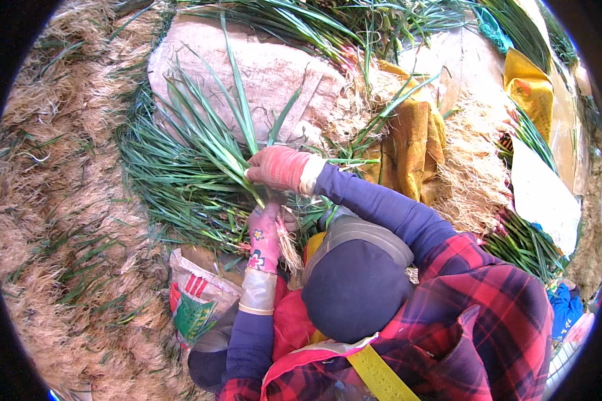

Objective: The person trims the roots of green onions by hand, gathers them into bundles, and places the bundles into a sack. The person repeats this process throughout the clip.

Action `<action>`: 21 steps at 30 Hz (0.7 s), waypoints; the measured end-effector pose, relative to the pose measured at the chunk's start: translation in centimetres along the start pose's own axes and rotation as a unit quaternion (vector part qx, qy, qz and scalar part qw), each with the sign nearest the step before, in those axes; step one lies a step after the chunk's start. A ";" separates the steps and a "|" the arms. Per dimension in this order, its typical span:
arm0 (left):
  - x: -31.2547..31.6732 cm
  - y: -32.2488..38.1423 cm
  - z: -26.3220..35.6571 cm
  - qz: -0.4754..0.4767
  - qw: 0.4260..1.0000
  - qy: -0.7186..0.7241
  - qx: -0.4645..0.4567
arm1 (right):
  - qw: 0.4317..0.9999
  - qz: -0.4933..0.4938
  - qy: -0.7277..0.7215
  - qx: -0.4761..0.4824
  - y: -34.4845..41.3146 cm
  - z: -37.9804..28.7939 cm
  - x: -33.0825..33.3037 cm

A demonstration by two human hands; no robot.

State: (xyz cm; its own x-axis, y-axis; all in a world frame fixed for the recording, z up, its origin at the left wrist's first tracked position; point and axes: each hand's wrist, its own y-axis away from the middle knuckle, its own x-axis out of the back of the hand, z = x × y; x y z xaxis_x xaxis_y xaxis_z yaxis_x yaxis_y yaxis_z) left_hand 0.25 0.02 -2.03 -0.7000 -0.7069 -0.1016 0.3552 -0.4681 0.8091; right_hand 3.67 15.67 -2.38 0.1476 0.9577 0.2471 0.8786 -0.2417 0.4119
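My left hand (264,231), in a pink flowered glove with a pale cuff, holds the lower stems of a small bunch of scallion-like stalks (231,150). Pale stringy roots (289,245) hang beside its palm. Just above it, my right hand (278,169) wears a reddish knitted glove and closes around the same bunch at the base of the leaves. The long green leaves fan out up and to the left. Under both hands lies a broad heap of similar stalks (180,175).
A pale woven sack (241,70) lies beyond the heap. Root litter (70,200) covers the ground at left. At right are yellow-brown cloth (414,145), rooted bundles (474,170) and a white sheet (542,195). A printed bag (200,295) sits near my dark-clad knee (356,290).
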 end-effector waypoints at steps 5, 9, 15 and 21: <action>0.2 0.7 1.0 0.006 0.997 0.078 -0.008 | 0.977 -0.101 -0.188 0.021 1.9 0.6 -0.7; 1.8 0.0 2.3 0.029 0.989 0.145 -0.034 | 0.765 -0.082 -0.638 0.031 5.2 1.2 1.1; 2.2 0.2 0.9 0.015 0.990 0.120 -0.070 | 0.939 -0.001 0.309 -0.153 5.0 2.3 7.0; 1.5 0.6 1.0 -0.004 0.992 0.110 -0.055 | 0.982 0.011 0.158 0.107 1.1 -0.9 2.8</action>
State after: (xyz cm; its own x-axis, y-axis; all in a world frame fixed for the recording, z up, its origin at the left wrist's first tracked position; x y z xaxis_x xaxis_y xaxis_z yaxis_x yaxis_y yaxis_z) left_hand -1.17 -0.78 -1.13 -0.5553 -0.7961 -0.2405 0.4251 -0.5203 0.7406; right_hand 4.69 17.96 -0.46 0.0491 0.8477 0.5282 0.9569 -0.1914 0.2183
